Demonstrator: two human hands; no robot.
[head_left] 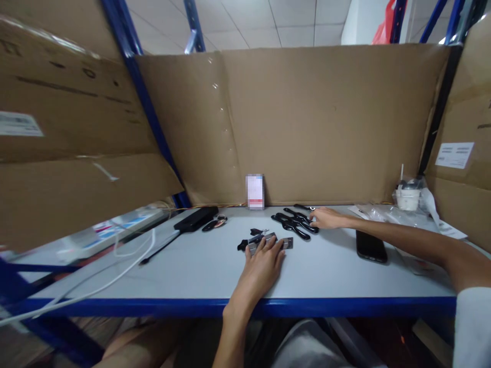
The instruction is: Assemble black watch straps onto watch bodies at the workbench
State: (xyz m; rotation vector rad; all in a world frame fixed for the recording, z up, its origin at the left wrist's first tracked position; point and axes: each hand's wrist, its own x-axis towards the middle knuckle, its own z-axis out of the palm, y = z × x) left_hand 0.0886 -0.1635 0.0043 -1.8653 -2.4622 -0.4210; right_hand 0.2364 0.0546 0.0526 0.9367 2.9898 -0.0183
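My left hand (264,259) lies flat on the grey shelf top (199,273), fingers stretched over a small grey and black part (268,240) in the middle. My right hand (326,219) reaches further back and right, its fingertips touching a pile of several black handle-shaped pieces (293,223). I cannot see whether those fingers grip one of the pieces. A small black piece (242,246) lies just left of the grey part.
A dark phone (370,246) lies right of my right forearm. A black box (196,218) and cable sit at the back left, a white power strip (115,230) with white cords further left. Cardboard walls (330,122) close the back and sides. A white cup (407,197) stands at the back right.
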